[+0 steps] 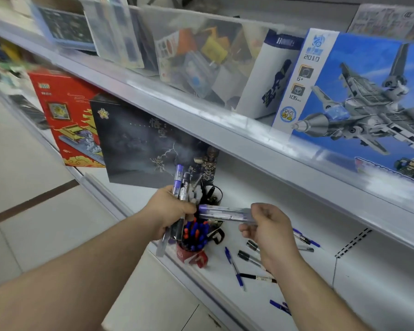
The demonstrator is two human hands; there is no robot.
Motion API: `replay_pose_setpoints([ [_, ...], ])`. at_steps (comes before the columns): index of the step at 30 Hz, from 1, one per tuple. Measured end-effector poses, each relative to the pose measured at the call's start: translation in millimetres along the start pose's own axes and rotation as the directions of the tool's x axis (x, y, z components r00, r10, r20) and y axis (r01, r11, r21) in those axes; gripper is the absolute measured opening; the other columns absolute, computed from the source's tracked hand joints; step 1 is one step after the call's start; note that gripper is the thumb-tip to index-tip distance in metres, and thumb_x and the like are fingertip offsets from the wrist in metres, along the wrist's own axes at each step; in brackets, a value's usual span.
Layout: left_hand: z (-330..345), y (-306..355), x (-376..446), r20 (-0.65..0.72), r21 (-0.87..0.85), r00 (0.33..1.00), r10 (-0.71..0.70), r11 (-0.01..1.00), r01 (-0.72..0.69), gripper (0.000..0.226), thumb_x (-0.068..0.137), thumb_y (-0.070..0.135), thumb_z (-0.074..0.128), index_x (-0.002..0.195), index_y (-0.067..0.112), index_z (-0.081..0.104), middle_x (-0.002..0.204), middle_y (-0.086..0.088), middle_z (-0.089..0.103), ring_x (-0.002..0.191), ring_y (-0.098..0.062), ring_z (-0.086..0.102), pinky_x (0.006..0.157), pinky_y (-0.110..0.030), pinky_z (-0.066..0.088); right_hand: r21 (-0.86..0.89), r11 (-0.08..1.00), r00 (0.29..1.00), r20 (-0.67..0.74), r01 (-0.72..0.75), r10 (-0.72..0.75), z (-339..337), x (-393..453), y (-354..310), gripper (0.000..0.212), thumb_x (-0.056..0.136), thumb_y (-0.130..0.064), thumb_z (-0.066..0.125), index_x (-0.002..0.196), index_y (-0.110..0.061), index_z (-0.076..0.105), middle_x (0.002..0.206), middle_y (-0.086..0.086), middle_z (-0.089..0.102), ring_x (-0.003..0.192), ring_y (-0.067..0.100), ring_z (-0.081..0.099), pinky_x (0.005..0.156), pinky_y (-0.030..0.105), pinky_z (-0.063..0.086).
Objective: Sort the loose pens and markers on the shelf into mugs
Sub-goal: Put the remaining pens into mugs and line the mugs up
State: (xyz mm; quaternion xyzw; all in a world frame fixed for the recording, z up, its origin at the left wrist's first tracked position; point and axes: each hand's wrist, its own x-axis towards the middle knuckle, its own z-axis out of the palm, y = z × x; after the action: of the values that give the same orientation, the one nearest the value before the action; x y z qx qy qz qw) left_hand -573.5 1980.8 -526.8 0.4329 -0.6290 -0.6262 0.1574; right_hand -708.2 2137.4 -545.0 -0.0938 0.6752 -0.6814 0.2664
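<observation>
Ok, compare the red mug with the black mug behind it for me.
The red mug stands at the shelf's front edge, below the left hand; the black mug stands further back, beside the dark box. The red mug is packed with blue and red pen caps; the black mug's contents are mostly hidden. Both stand upright on the lower shelf.

- Shop, toy/stationery aisle: white retail shelving with clear front lips
- Boxed brick sets facing out: jet box, red palace box, dark box
- Clear bins of small goods on the upper shelf
- Tiled floor below
</observation>
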Motion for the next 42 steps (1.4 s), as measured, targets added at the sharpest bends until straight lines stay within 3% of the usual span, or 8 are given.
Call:
replay_pose_setpoints([
  [7, -46.7, -12.8, 37.9, -0.11, 0.06, 0.994, 0.021, 0.998, -0.014, 0.03, 0.074, -0.006, 0.072, 0.071, 0.012, 0.048, 0.061, -0.017, 0.065, 0.048, -0.023, 0.056, 0.049, -0.029, 0.05, -0.538, 0.753, 0.925, 0.206, 0.38, -0.321, 59.9, 74.3, 21.4, 0.012, 0.099, -0.021, 0.052, 0.096, -0.031, 0.058, 0.096, -0.006, 0.068, 0.07, 0.02, 0.066, 0.065, 0.034, 0.056],
  [10, -59.4, -21.7, 51.0, -0.118, -0.017, 0.993, 0.005, 1.0, -0.007, 0.029, 0.077, -0.003, 0.072, 0.075, 0.012, 0.048, 0.058, -0.014, 0.063, 0.046, -0.023, 0.055, 0.048, -0.027, 0.047, -0.644, 0.633, 0.903, 0.297, 0.43, -0.311, 90.5, 104.0, 31.7, 0.012, 0.1, -0.022, 0.05, 0.105, -0.025, 0.06, 0.098, -0.004, 0.065, 0.068, 0.012, 0.058, 0.054, 0.017, 0.04],
  [17, -69.0, -29.5, 61.6, -0.118, -0.31, 0.99, -0.082, 0.95, 0.042, 0.018, 0.089, 0.017, 0.071, 0.09, 0.009, 0.055, 0.067, -0.007, 0.062, 0.051, -0.018, 0.061, 0.053, -0.03, 0.053, -0.781, 0.385, 0.87, 0.414, 0.491, -0.268, 146.8, 149.7, 47.6, 0.013, 0.1, -0.024, 0.045, 0.1, -0.023, 0.057, 0.097, 0.003, 0.064, 0.086, 0.028, 0.058, 0.073, 0.039, 0.052],
  [24, -60.1, -27.9, 70.0, -0.114, -0.348, 0.99, -0.088, 0.936, 0.043, 0.018, 0.088, 0.023, 0.071, 0.09, 0.012, 0.057, 0.07, -0.004, 0.063, 0.057, -0.018, 0.058, 0.066, -0.036, 0.05, -0.842, 0.063, 0.839, 0.522, 0.535, -0.152, 172.4, 182.4, 72.7, 0.018, 0.096, -0.009, 0.047, 0.112, -0.015, 0.054, 0.098, 0.005, 0.056, 0.083, 0.03, 0.051, 0.065, 0.033, 0.042],
  [32, -52.6, -24.1, 71.3, -0.054, -0.479, 0.991, -0.125, 0.874, 0.084, 0.017, 0.089, 0.024, 0.069, 0.09, 0.013, 0.057, 0.072, -0.001, 0.062, 0.054, -0.013, 0.058, 0.059, -0.029, 0.051, -0.798, 0.053, 0.791, 0.584, 0.601, -0.181, 173.3, 192.6, 100.8, 0.055, 0.1, -0.035, 0.043, 0.148, -0.014, 0.026, 0.149, 0.01, 0.041, 0.134, 0.03, 0.035, 0.111, 0.043, 0.027],
  [35, -55.6, -23.6, 70.7, -0.073, -0.498, 0.991, -0.114, 0.865, 0.062, 0.017, 0.091, 0.026, 0.067, 0.089, 0.013, 0.056, 0.067, 0.0, 0.062, 0.055, -0.014, 0.057, 0.049, -0.025, 0.05, -0.795, 0.119, 0.802, 0.579, 0.595, -0.149, 176.5, 193.3, 101.4, 0.058, 0.103, -0.033, 0.038, 0.153, -0.015, 0.017, 0.153, 0.008, 0.037, 0.138, 0.029, 0.031, 0.113, 0.044, 0.024],
  [39, -56.5, -24.0, 69.0, -0.078, -0.486, 0.991, -0.108, 0.872, 0.057, 0.019, 0.09, 0.028, 0.068, 0.086, 0.013, 0.057, 0.062, 0.001, 0.063, 0.056, -0.015, 0.057, 0.054, -0.028, 0.05, -0.831, 0.507, 0.973, 0.218, 0.227, -0.078, 175.5, 199.9, 91.7, 0.042, 0.104, -0.036, 0.027, 0.144, -0.024, 0.033, 0.134, 0.014, 0.056, 0.109, 0.033, 0.054, 0.084, 0.036, 0.04],
  [42, -56.1, -23.8, 69.5, -0.064, -0.498, 0.989, -0.131, 0.863, 0.082, 0.023, 0.09, 0.03, 0.068, 0.078, 0.014, 0.057, 0.059, 0.0, 0.063, 0.056, -0.017, 0.055, 0.061, -0.03, 0.047, -0.882, 0.401, 0.962, 0.272, 0.248, 0.003, 172.7, 200.1, 88.3, 0.058, 0.102, -0.049, 0.022, 0.156, -0.028, 0.011, 0.155, 0.01, 0.038, 0.137, 0.032, 0.037, 0.109, 0.043, 0.032],
])
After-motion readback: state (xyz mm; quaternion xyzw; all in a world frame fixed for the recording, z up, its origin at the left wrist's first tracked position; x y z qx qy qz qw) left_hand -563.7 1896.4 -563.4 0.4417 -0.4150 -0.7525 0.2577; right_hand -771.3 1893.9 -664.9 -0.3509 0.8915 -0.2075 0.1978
